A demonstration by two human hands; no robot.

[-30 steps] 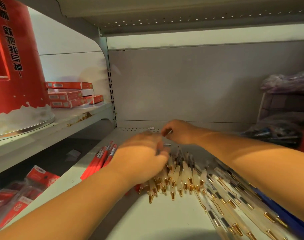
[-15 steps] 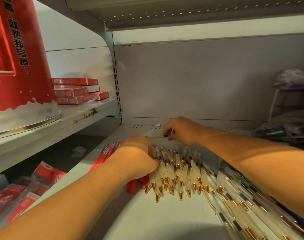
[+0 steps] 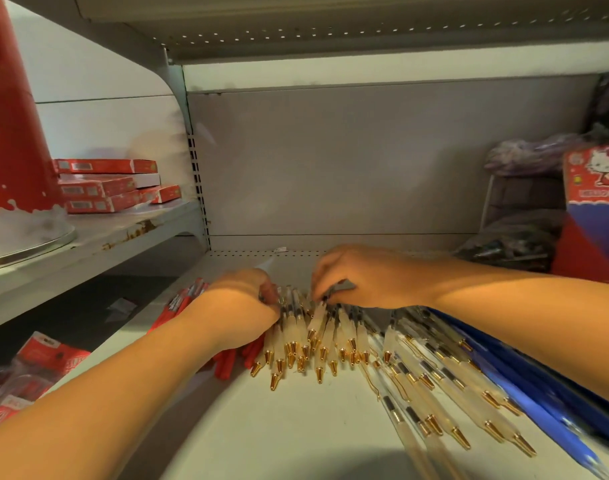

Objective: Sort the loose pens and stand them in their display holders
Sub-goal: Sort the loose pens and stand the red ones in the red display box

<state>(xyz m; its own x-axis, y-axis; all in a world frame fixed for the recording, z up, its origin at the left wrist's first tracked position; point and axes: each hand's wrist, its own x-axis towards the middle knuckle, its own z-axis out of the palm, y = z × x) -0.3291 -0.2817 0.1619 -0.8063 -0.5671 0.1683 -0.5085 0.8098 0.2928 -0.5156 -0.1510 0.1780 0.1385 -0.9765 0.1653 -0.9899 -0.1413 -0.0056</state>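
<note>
A row of frosted white pens with gold tips (image 3: 313, 344) lies on the white shelf (image 3: 279, 427), tips toward me. My left hand (image 3: 240, 303) rests on the left end of the row, fingers curled over the pens' back ends. My right hand (image 3: 365, 278) reaches in from the right, and its fingertips pinch the back end of one white pen in the middle of the row. More white pens (image 3: 445, 393) fan out at the right. Red pens (image 3: 188, 299) lie under my left wrist. No display holder is in view.
Blue pens (image 3: 538, 403) lie along the right edge. A red Hello Kitty box (image 3: 594, 178) and bagged goods (image 3: 518, 244) stand at the back right. On the neighbouring left shelf are stacked red boxes (image 3: 105, 185) and a big red display (image 3: 12, 116); red packets (image 3: 33, 368) lie below.
My right hand has come down from holding a pen raised behind the row to the pens' back ends. My left hand stayed on the left end. The camera has drifted slightly.
</note>
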